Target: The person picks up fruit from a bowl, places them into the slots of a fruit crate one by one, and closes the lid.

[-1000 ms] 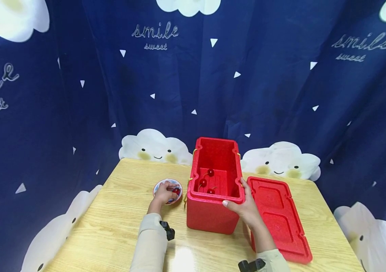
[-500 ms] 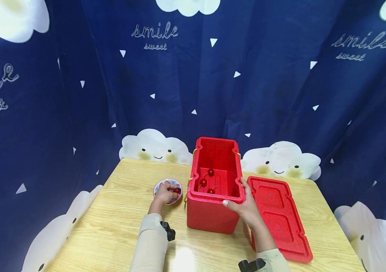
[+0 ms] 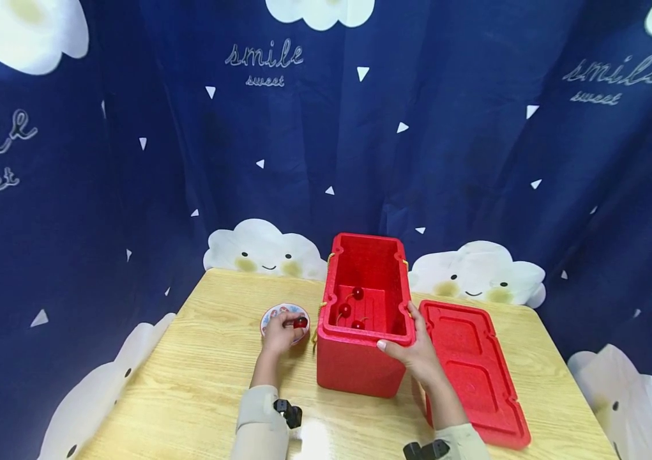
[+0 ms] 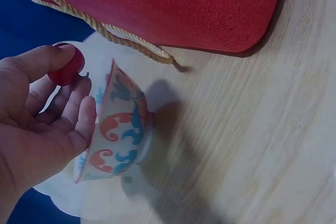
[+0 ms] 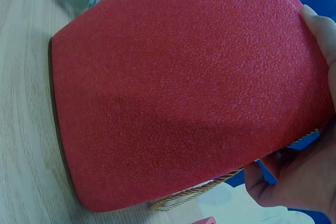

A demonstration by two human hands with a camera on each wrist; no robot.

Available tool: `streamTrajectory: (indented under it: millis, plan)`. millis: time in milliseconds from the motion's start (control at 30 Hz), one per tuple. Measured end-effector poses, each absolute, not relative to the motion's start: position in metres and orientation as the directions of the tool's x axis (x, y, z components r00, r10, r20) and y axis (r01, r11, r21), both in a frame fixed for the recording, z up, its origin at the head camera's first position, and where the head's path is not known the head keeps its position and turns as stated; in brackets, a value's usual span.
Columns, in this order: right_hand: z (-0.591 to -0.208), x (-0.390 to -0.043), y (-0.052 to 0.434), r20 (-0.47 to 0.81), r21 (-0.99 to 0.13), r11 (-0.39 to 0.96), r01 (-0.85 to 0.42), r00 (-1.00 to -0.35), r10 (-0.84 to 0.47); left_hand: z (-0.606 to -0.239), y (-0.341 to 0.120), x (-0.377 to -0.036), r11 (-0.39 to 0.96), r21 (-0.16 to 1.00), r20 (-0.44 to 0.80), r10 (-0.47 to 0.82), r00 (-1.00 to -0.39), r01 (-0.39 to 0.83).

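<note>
My left hand [image 3: 280, 333] pinches a dark red cherry [image 4: 68, 67] between thumb and fingers, its short stem showing in the left wrist view. Just below the hand stands a small white bowl [image 4: 121, 129] with blue and orange patterns; the hand covers part of it in the head view. Beside the bowl stands an open red foam box [image 3: 360, 367], with three stemmed cherries [image 3: 345, 310] on its floor. My right hand [image 3: 414, 351] grips the box's near right corner, thumb along the front rim and fingers down the side.
The box's red lid [image 3: 475, 358] lies flat on the wooden table [image 3: 188, 377], to the right of the box. A twisted gold cord [image 4: 113, 32] hangs along the box's side. Behind the table hangs a dark blue curtain [image 3: 326, 140] with cloud prints.
The left hand has risen slightly from the bowl, its wrist turned, with the cherry between its fingers. The right hand keeps its place on the box corner. The head view has shifted slightly.
</note>
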State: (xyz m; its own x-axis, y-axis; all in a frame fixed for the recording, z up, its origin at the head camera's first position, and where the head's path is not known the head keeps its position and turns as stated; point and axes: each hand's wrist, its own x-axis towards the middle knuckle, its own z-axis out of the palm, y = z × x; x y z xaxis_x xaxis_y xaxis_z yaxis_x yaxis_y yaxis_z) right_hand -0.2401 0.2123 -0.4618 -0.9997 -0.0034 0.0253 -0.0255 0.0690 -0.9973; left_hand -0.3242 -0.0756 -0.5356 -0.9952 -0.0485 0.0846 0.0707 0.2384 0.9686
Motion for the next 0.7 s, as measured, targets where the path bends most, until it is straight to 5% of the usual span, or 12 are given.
streamTrajectory:
  millis: [700]
  plan:
    - [-0.442, -0.23, 0.209, 0.011, -0.999, 0.036, -0.012, -1.0, -0.014, -0.475, -0.06, -0.275, -0.032, 0.995, 0.089, -0.114, -0.99, 0.093]
